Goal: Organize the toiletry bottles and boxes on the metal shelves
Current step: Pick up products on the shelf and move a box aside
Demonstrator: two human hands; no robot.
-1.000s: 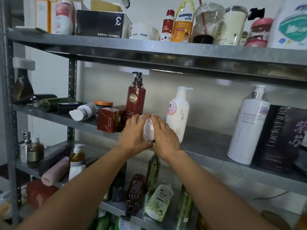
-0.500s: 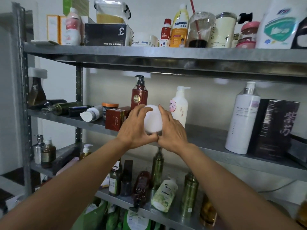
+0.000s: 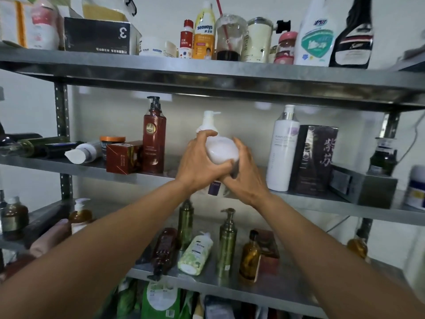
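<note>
Both my hands grip a white bottle (image 3: 222,150), held with its base toward me, above the middle metal shelf (image 3: 322,201). My left hand (image 3: 202,163) wraps its left side with fingers curled over the top. My right hand (image 3: 245,178) cups its right side and underside. Directly behind it stands a white pump bottle (image 3: 208,122), mostly hidden. A dark red pump bottle (image 3: 153,139) and a red box (image 3: 123,157) stand to the left. A tall white bottle (image 3: 284,150) and a black box (image 3: 314,160) stand to the right.
The top shelf (image 3: 207,70) is crowded with bottles, jars and a black box (image 3: 99,35). Bottles lie on their sides at the middle shelf's left end. The lower shelf (image 3: 264,288) holds green, amber and brown bottles, some tipped over. A grey box (image 3: 363,185) sits at right.
My hands have lifted the white bottle up and to the right, off the middle shelf, and turned its base toward me. The view has shifted right.
</note>
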